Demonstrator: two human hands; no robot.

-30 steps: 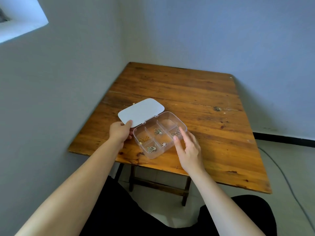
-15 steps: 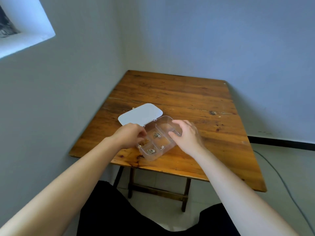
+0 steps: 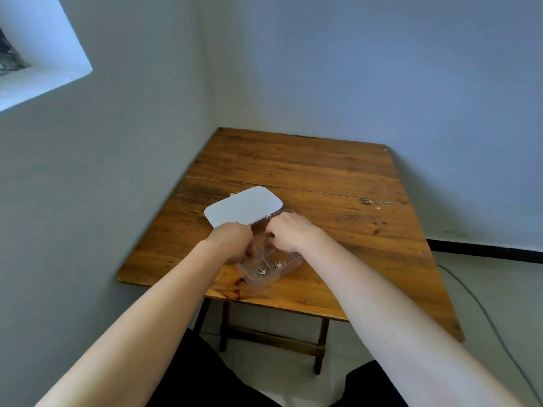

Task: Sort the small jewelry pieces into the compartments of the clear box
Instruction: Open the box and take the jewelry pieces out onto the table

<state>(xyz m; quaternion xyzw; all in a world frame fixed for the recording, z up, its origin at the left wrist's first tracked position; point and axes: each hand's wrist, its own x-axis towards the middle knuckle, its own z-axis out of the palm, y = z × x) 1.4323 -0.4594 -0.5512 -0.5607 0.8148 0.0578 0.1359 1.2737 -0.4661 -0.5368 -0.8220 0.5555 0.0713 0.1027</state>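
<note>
The clear box (image 3: 295,261) lies on the wooden table (image 3: 338,230) near its front edge, with its white lid (image 3: 244,205) swung open to the far left. Small metal jewelry pieces lie in the two near compartments, one cluster (image 3: 257,272) on the left and one (image 3: 279,264) on the right. My left hand (image 3: 232,239) curls over the box's left compartments, its fingertips hidden. My right hand (image 3: 291,232) bends over the middle compartments, its fingertips pinched on a small ring-like piece (image 3: 266,240) between the two hands.
The table stands in a room corner, with walls close on the left and behind. A tiny metal piece (image 3: 231,194) lies on the wood beyond the lid. A cable (image 3: 482,306) runs along the floor at the right.
Both hands have moved in over the box. The left hand left the lid's edge and now covers the left compartments. The right hand went from open beside the box to pinched above it.
</note>
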